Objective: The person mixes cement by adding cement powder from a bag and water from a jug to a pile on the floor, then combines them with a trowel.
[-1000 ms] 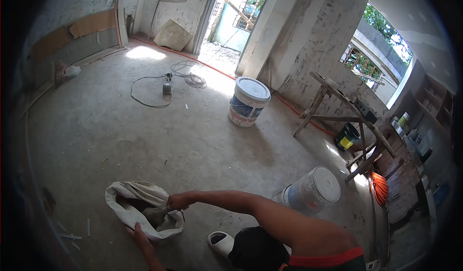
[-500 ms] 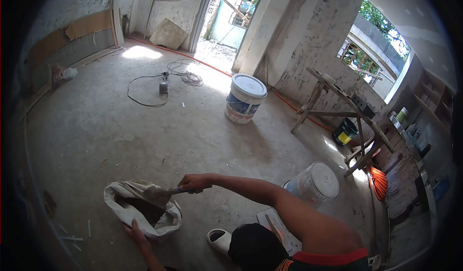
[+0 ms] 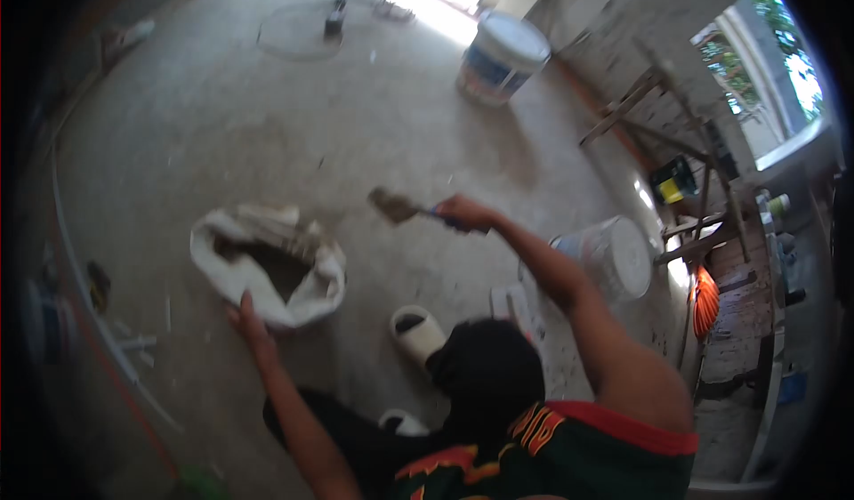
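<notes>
From my feed, the right hand [image 3: 464,213] clamps the trowel [image 3: 391,206] — long axis crosswise, blade pointing left; the left hand [image 3: 251,322] touches the sack [image 3: 229,270] — grip unclear.

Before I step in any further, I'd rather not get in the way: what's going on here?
The right hand holds a blue-handled, flat-bladed trowel above the grey concrete floor, to the right of an open white sack with a folded rim. The left hand is against the sack's near side. Farther off stands a round white lidded bucket with a blue band.
</notes>
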Motion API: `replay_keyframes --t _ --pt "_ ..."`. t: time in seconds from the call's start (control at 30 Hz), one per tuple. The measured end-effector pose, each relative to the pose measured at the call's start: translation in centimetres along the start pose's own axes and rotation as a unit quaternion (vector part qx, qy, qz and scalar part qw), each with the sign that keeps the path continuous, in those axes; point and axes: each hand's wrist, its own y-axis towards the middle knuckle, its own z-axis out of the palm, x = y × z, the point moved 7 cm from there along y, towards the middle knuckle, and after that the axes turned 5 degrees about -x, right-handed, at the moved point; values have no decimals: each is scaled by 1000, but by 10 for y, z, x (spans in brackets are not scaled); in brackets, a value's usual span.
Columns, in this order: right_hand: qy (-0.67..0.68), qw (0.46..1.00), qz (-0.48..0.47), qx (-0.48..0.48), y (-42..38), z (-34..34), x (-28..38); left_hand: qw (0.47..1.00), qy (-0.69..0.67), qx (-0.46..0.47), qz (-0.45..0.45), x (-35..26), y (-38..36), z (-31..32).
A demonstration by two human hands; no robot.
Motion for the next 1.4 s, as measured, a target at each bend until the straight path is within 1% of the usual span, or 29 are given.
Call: replay_keyframes --t 0.03,0.07,0.1,0.13,0.17,0.2,0.33,0.43,0.53,0.63,0.83,1.03,1.07,1.1,1.13,1.17,1.2,1.23,1.27,1.3,1.33,1.4 --pt "5 1000 3 5 12 3 -26 1000 -8 17 -11 -6 -5 5" --pt "4 1000 6 -7 13 8 -37 1000 13 7 6 -14 -9 7" --pt "39 999 18 -16 19 24 -56 999 22 6 28 -28 -18 8" --pt "49 997 47 -37 12 30 -53 1000 26 -10 0 -31 -22 13" --pt "66 996 49 -38 17 36 -64 1000 27 4 7 -26 -15 12" --pt "63 995 57 -51 18 41 -69 999 29 3 16 -30 -19 15" --pt "4 995 48 -86 33 58 -85 1000 28 10 5 -35 -22 20" --pt "-172 975 -28 -140 46 67 -91 999 38 5 4 -36 -23 23" --pt "-293 926 -119 -204 54 82 -93 999 32 10 -2 -37 -25 25" --pt "-287 925 -77 -238 44 92 -102 999 42 10 2 -37 -24 24" --pt "-296 903 -83 -302 22 107 -94 999 40 8 -16 -38 -26 25" --pt "-334 897 -64 -283 22 97 -113 998 62 5 -6 -38 -26 22" --pt "-332 896 -48 -292 26 94 -118 999 54 6 1 -35 -22 20" --pt "-344 896 -24 -279 35 93 -136 999 34 10 6 -25 -15 15" --pt "-340 902 -21 -266 35 91 -139 1000 17 16 8 -18 -14 11" --pt "-330 918 47 -214 33 89 -135 1000 10 14 -7 6 1 -4" --pt "-310 917 39 -248 35 89 -139 998 -8 44 -37 10 5 1" --pt "-281 913 7 -296 33 92 -133 995 -24 74 -68 13 7 7" --pt "-250 908 -31 -335 33 86 -124 998 -26 43 -37 19 17 5" --pt "-224 897 -87 -371 39 78 -117 999 -3 32 32 37 43 -9" --pt "-178 927 -48 -327 -10 66 -43 1000 7 -8 12 11 21 0" --pt "-147 926 -157 -309 -12 69 -4 999 14 -12 37 13 27 -4"
